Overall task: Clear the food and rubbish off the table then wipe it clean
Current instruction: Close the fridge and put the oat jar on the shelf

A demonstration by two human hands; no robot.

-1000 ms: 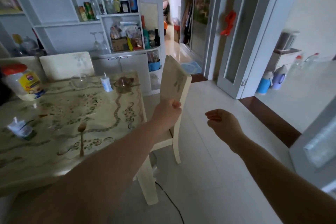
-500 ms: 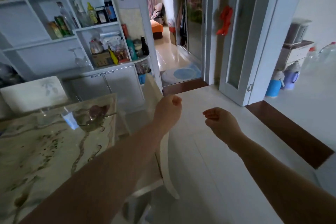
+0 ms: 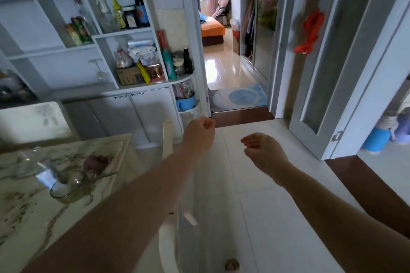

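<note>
The patterned table [image 3: 33, 217], bearing a glass bowl [image 3: 68, 188] and a purplish scrap [image 3: 97, 162], lies left of both raised arms, nearer the left hand [image 3: 199, 133], a closed fist gripping nothing visible. The right hand [image 3: 264, 148], loosely curled and empty, hovers over the tiled floor [image 3: 277, 217].
</note>
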